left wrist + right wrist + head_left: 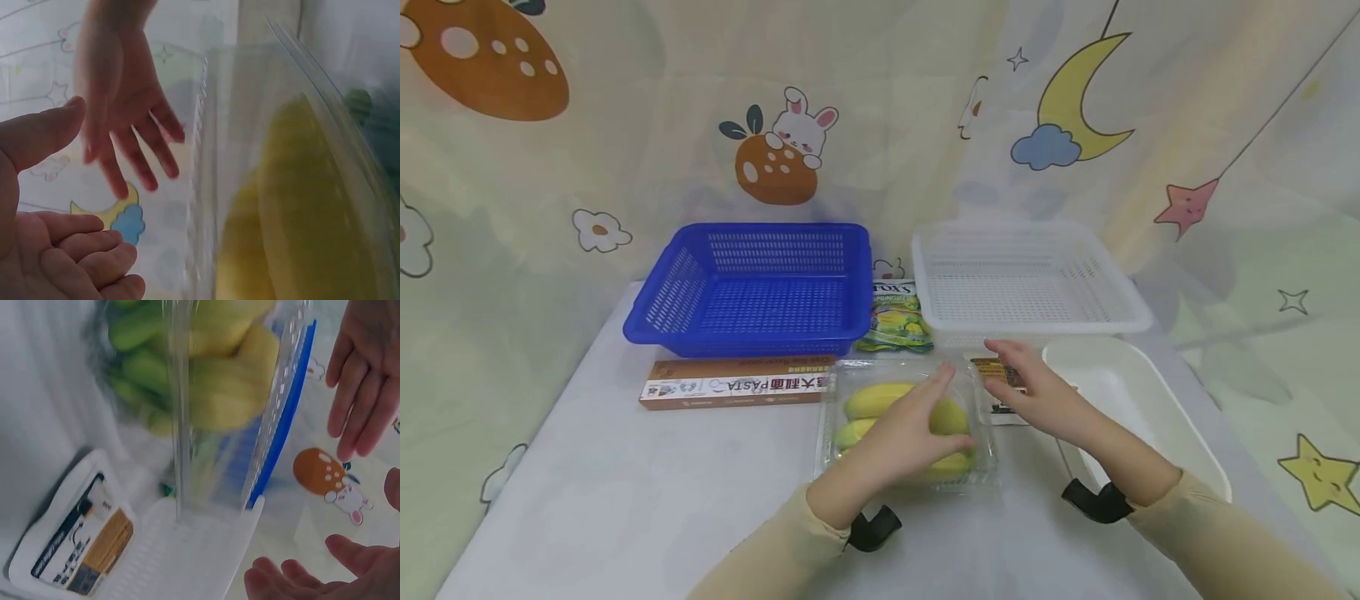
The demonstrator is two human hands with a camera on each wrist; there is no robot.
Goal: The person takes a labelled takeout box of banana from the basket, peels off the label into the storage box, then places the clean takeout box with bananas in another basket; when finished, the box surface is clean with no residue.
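Note:
A clear plastic box point(833, 450) holding several long yellow fruits point(868, 403) stands on the white table in the head view. Green ends show on the fruits point(140, 328) in the right wrist view. My left hand point(908, 435) is over the box, fingers extended and thumb apart; whether it touches the lid I cannot tell. To the right of the box hangs my right hand point(1051, 398), fingers spread and holding nothing. A brown and white packet point(1006, 412) lies partly hidden behind it. Both palms appear in the left wrist view, the right hand point(125, 94) beyond the left.
Behind the box stand a blue basket point(760, 346) and a white basket point(1037, 321), with a green packet point(895, 321) between them. A pasta box point(733, 383) lies at the left. At the right, a white tray point(1150, 408) sits partly beneath my right forearm.

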